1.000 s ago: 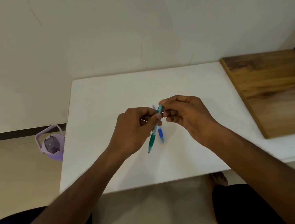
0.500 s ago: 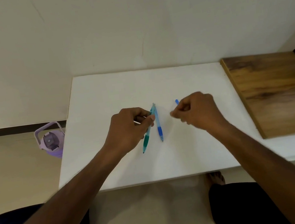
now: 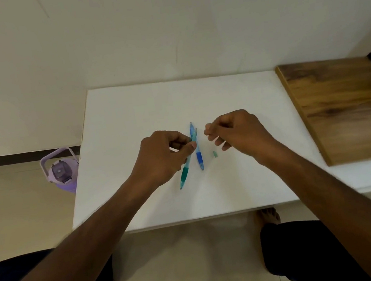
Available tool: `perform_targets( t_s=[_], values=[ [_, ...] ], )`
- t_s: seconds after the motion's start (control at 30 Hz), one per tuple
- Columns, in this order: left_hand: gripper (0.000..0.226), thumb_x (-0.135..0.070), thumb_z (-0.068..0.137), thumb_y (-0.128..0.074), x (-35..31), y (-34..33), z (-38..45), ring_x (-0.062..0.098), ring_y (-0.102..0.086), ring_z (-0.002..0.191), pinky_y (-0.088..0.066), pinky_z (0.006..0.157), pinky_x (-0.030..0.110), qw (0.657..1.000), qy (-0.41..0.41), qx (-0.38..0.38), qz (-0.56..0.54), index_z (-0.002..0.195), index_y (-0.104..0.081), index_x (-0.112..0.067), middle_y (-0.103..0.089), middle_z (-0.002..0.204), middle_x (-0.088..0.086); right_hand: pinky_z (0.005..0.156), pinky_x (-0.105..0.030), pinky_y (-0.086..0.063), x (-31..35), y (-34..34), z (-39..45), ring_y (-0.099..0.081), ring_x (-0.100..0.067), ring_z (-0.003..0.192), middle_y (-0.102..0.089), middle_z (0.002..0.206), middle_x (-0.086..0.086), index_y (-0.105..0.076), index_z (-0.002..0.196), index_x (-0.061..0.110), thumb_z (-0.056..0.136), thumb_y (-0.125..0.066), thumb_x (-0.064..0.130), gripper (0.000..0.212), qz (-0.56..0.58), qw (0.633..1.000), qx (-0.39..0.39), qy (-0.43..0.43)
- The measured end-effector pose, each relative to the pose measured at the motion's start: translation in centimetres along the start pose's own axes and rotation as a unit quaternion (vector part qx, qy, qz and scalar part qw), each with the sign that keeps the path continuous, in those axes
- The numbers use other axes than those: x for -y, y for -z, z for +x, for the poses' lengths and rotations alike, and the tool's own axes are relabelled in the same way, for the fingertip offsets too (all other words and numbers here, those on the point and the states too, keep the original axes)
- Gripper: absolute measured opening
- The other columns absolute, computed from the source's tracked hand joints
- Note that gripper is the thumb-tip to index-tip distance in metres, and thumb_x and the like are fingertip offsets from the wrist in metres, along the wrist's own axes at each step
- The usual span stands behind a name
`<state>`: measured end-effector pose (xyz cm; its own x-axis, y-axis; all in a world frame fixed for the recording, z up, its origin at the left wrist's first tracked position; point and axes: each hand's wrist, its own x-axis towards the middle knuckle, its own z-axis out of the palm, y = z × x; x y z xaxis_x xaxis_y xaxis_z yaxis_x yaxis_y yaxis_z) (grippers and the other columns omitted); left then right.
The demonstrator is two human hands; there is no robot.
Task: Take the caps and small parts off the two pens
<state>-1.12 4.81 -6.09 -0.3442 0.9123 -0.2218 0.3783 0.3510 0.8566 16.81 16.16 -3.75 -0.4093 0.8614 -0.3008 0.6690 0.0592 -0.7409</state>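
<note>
The green translucent plastic pen (image 3: 186, 164) is sitting in my left hand (image 3: 160, 158), and I'm pinching its upper barrel between thumb and fingers (image 3: 189, 146) so that it's slanting down over the white surface (image 3: 129, 124), tip pointing back toward me. Its top end is crossing just over the blue translucent plastic pen (image 3: 197, 148), which is lying flat on the surface right beside it. My right hand (image 3: 238, 133) is hovering just off to the right, fingers curled in with the tips drawn together; whether anything is between them I cannot tell. Just below those fingertips a small pale green cap piece (image 3: 214, 154) is lying on the surface, apart from both pens.

I'm judging this as mid-disassembly of the green pen: the end piece looks off, the barrel not yet emptied. The next move is calling for a steady left grip while the right fingertips come back to the open top end.

Compared with half a second ago, the green piece is now showing on the surface where nothing lay, the blue bit peeking behind my right knuckles is gone, and my right fingers are loosening slightly.
</note>
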Motion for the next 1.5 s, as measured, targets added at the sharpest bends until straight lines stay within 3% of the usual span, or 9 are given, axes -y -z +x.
perform_targets(
  t_s=[0.1, 0.33, 0.67, 0.87, 0.9, 0.97, 1.07, 1.27, 1.5],
  values=[
    [0.02, -0.038, 0.091, -0.079, -0.2, -0.1, 0.0, -0.003, -0.073, 0.069, -0.053, 0.054, 0.008, 1.0, -0.006, 0.005, 0.0, 0.106, -0.08, -0.023, -0.074, 0.083, -0.018, 0.071, -0.026, -0.064, 1.1, 0.0, -0.4, -0.077, -0.017, 0.078, -0.082, 0.089, -0.003, -0.083, 0.101, 0.014, 0.096, -0.075, 0.035, 0.023, 0.155, 0.985, 0.068, -0.031],
    [0.021, -0.038, 0.092, -0.078, -0.6, -0.4, -0.3, 0.0, -0.074, 0.072, -0.054, 0.056, 0.009, 1.0, -0.016, 0.021, 0.001, 0.106, -0.08, -0.023, -0.076, 0.085, -0.014, 0.068, -0.025, -0.062, 0.9, -0.4, -0.5, -0.07, -0.016, 0.071, -0.08, 0.093, -0.015, -0.083, 0.098, 0.009, 0.09, -0.081, 0.019, 0.013, 0.218, 0.971, 0.062, -0.074],
    [0.024, -0.041, 0.092, -0.077, -1.5, -0.4, -0.7, 0.002, -0.076, 0.075, -0.058, 0.057, 0.014, 0.998, -0.006, 0.045, -0.031, 0.108, -0.08, -0.023, -0.078, 0.09, -0.011, 0.077, -0.031, -0.059, 1.2, -0.7, -0.4, -0.06, -0.02, 0.073, -0.069, 0.08, -0.012, -0.08, 0.095, 0.003, 0.095, -0.071, 0.013, 0.013, 0.236, 0.97, 0.018, -0.061],
    [0.02, -0.038, 0.09, -0.082, -1.6, 0.3, -0.8, 0.003, -0.076, 0.07, -0.057, 0.057, 0.013, 0.998, 0.009, 0.055, -0.004, 0.105, -0.082, -0.025, -0.078, 0.084, -0.016, 0.06, -0.025, -0.054, 1.4, 0.8, -0.1, -0.059, -0.014, 0.065, -0.068, 0.07, -0.003, -0.074, 0.08, 0.01, 0.093, -0.073, 0.011, 0.013, 0.411, 0.908, -0.033, -0.07],
    [0.02, -0.037, 0.09, -0.082, -1.4, 0.2, -0.9, 0.003, -0.076, 0.069, -0.057, 0.057, 0.013, 0.999, 0.019, 0.051, -0.006, 0.105, -0.082, -0.024, -0.077, 0.083, -0.015, 0.058, -0.023, -0.054, 1.0, 1.6, 0.3, -0.062, -0.013, 0.064, -0.07, 0.069, -0.001, -0.074, 0.08, 0.011, 0.093, -0.075, 0.015, 0.013, 0.372, 0.925, -0.052, -0.059],
    [0.022, -0.036, 0.09, -0.082, -1.0, 0.2, -1.1, 0.004, -0.076, 0.068, -0.06, 0.059, 0.015, 0.999, 0.033, 0.028, -0.016, 0.106, -0.082, -0.022, -0.077, 0.086, -0.013, 0.055, -0.014, -0.052, -0.4, 2.7, 0.8, -0.067, -0.008, 0.061, -0.075, 0.071, 0.003, -0.078, 0.082, 0.016, 0.09, -0.081, 0.03, 0.016, 0.097, 0.993, -0.06, -0.017],
    [0.026, -0.036, 0.089, -0.082, -0.8, 0.7, -1.0, 0.005, -0.077, 0.068, -0.065, 0.068, 0.02, 0.999, 0.05, -0.007, -0.015, 0.109, -0.081, -0.02, -0.078, 0.092, -0.009, 0.056, -0.011, -0.042, -2.2, 1.7, 0.9, -0.064, -0.003, 0.063, -0.071, 0.071, 0.01, -0.079, 0.08, 0.018, 0.085, -0.086, 0.038, 0.022, -0.187, 0.982, -0.009, -0.015],
    [0.029, -0.033, 0.087, -0.084, -0.3, 0.4, -0.7, 0.014, -0.079, 0.075, -0.067, 0.081, 0.033, 0.996, 0.086, -0.002, 0.018, 0.107, -0.08, -0.013, -0.081, 0.085, 0.001, 0.087, -0.04, -0.062, -3.4, -0.2, 1.0, -0.071, -0.02, 0.086, -0.076, 0.092, -0.002, -0.08, 0.092, 0.015, 0.084, -0.085, 0.045, 0.032, -0.234, 0.97, 0.018, -0.066],
    [0.026, -0.032, 0.082, -0.089, 1.6, -0.2, -0.6, 0.01, -0.079, 0.069, -0.066, 0.084, 0.03, 0.993, 0.118, -0.01, -0.016, 0.098, -0.079, -0.013, -0.081, 0.075, -0.001, 0.059, -0.022, -0.046, -3.3, 3.4, 2.0, -0.067, -0.013, 0.072, -0.074, 0.08, 0.0, -0.077, 0.085, 0.018, 0.09, -0.079, 0.047, 0.03, -0.214, 0.973, -0.085, -0.031]
  ],
)
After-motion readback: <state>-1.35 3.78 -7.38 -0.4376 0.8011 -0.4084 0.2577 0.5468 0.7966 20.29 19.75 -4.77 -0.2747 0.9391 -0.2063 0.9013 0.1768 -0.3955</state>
